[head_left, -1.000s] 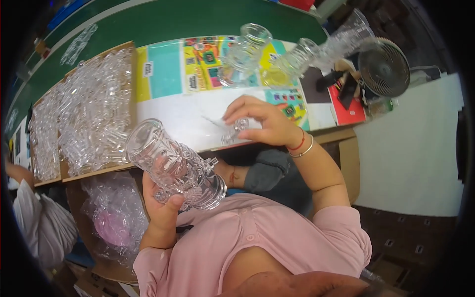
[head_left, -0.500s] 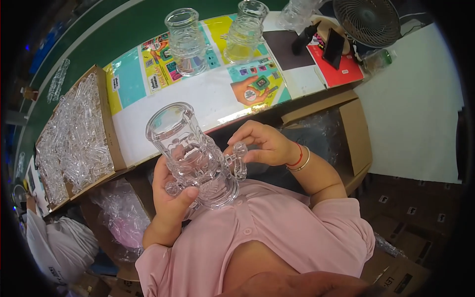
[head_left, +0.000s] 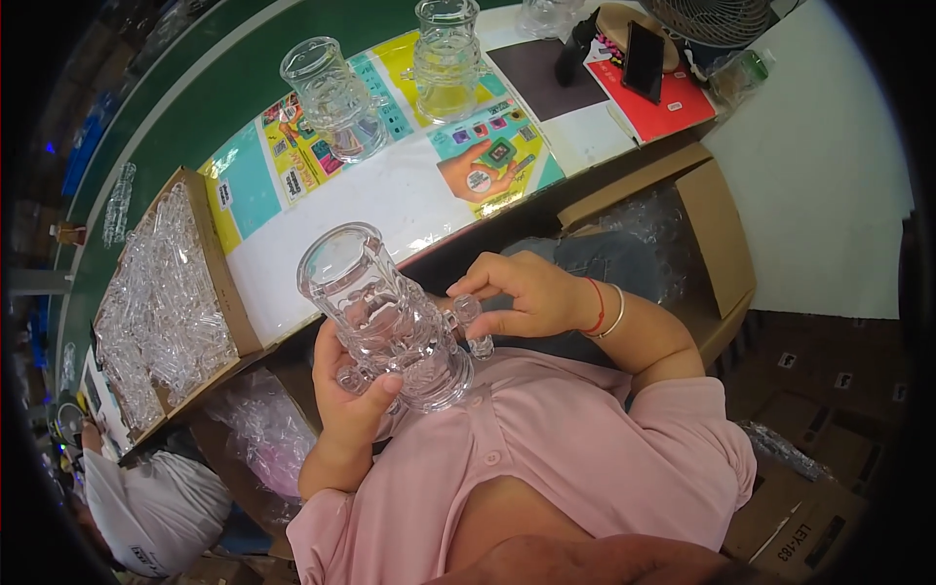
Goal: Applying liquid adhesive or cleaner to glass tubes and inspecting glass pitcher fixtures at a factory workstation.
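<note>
A clear, thick-walled cup-like vessel (head_left: pixel 363 283) with a wide rim leans in front of my chest, its open mouth tilted up and away to the left. My left hand (head_left: pixel 356 405) is closed round its lower left side, with the thumb across a knobbed clear piece that sticks out there. On the vessel's right side a clear handle-like piece (head_left: pixel 481 343) with a round knob juts out. My right hand (head_left: pixel 536 290) pinches that knob between thumb and fingers. Where the piece meets the wall is hard to see through the clear material.
Two similar clear vessels (head_left: pixel 341 112) (head_left: pixel 447 73) stand on the printed table top. A cardboard box (head_left: pixel 219 263) of clear pieces sits at the left. Back right lie a phone (head_left: pixel 643 60) and a red sheet (head_left: pixel 673 115), near a fan (head_left: pixel 717 15). An open carton (head_left: pixel 717 234) stands below.
The view has shifted, so the standing vessels appear farther left and the fan higher. My hands keep almost the same hold on the vessel and its right-side piece.
</note>
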Available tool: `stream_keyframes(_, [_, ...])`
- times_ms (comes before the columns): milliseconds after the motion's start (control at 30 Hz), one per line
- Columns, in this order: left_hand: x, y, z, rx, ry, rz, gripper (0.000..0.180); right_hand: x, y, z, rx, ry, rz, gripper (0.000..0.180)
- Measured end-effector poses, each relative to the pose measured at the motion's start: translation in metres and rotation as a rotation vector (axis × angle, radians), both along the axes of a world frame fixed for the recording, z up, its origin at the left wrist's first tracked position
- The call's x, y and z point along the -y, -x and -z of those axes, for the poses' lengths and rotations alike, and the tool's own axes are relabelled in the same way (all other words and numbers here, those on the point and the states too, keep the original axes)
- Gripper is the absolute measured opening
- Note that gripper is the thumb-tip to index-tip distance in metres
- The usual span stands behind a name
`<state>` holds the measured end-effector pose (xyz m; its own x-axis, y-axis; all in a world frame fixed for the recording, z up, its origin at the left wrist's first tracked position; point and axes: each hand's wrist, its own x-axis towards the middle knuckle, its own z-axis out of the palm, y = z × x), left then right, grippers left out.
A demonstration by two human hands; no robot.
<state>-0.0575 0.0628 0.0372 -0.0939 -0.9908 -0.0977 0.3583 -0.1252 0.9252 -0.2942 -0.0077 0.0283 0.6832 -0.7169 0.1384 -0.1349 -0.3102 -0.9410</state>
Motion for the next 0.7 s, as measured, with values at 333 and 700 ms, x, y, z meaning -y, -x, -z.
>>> stream_keyframes(333, [0.005, 0.003, 0.014, -0.127, -0.033, 0.245, 0.089, 0.008, -0.018, 0.000, 0.640, -0.430, -0.099, 0.065])
stream_keyframes(700, [0.005, 0.033, -0.031, 0.100, 0.238, 0.440, 0.078, -0.023, -0.030, -0.009, 0.435, 0.132, -0.215, 0.055])
